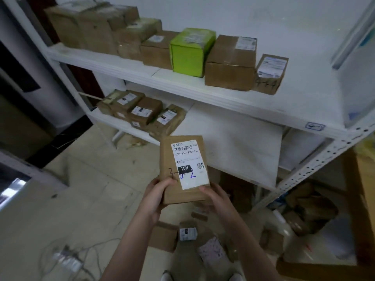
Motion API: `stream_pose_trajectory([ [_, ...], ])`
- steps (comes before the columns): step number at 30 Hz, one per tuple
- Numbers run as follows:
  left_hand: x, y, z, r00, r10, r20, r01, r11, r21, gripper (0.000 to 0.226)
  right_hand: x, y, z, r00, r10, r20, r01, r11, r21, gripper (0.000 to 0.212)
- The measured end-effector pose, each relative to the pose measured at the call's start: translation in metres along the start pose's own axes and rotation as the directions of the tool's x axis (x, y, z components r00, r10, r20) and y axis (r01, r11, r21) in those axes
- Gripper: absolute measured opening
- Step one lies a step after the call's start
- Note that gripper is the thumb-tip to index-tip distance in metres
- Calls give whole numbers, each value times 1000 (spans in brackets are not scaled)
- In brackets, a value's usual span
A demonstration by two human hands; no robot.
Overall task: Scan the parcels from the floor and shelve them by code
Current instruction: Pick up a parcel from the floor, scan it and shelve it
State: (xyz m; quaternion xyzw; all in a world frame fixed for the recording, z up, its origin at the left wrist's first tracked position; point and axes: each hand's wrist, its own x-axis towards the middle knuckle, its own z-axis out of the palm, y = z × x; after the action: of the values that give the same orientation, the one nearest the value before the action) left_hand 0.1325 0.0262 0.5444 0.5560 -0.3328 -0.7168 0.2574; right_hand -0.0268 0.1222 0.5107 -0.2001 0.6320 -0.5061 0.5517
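A flat brown parcel (183, 169) with a white shipping label, a barcode and a handwritten "3-" and "2" is held up in front of the white shelving. My left hand (157, 192) grips its lower left corner, thumb on top. My right hand (215, 196) holds the lower right corner from the side and beneath. Beyond the parcel, the lower shelf (233, 142) carries a group of small brown parcels (142, 112) at its left. The upper shelf (182, 82) holds a row of boxes, among them a green box (191, 50).
Loose parcels (187, 233) lie on the tiled floor below my arms, and more are piled under the shelving at the right (304, 207). A power strip with cables (67, 258) lies at the lower left. A perforated shelf post (316, 165) slants at the right.
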Motion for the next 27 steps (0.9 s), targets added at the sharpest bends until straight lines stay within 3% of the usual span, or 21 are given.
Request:
stream_pose_trajectory([
  [2, 8, 7, -18, 1000, 3, -1, -3, 999, 41, 71, 9, 8, 19, 1000, 29, -1, -29, 999, 31, 57],
  [5, 23, 13, -46, 999, 40, -25, -38, 995, 88, 85, 25, 23, 55, 996, 88, -32, -82, 987, 141, 37],
  [10, 50, 13, -74, 999, 33, -39, -25, 984, 177, 80, 55, 52, 95, 974, 192, -118, -154, 950, 270, 35],
  [14, 79, 18, -82, 998, -4, -70, 19, 976, 218, 103, 90, 63, 99, 941, 263, -213, -193, 934, 302, 41],
  [17, 107, 22, -80, 996, -5, -89, 25, 975, 221, 85, 121, 62, 94, 923, 283, -259, -194, 927, 321, 41],
  [20, 145, 29, -73, 995, -15, -98, 36, 975, 221, 26, 162, 63, 87, 900, 318, -298, -208, 915, 346, 39],
  [21, 161, 30, -69, 994, -8, -106, 32, 975, 220, 19, 178, 63, 85, 893, 322, -315, -206, 914, 351, 43],
  [24, 206, 33, -53, 991, -8, -136, 36, 978, 205, 29, 227, 63, 77, 866, 337, -370, -193, 907, 374, 55],
  [27, 246, 34, -38, 986, -14, -167, 41, 986, 160, 1, 278, 61, 68, 862, 335, -380, -199, 914, 352, 38],
])
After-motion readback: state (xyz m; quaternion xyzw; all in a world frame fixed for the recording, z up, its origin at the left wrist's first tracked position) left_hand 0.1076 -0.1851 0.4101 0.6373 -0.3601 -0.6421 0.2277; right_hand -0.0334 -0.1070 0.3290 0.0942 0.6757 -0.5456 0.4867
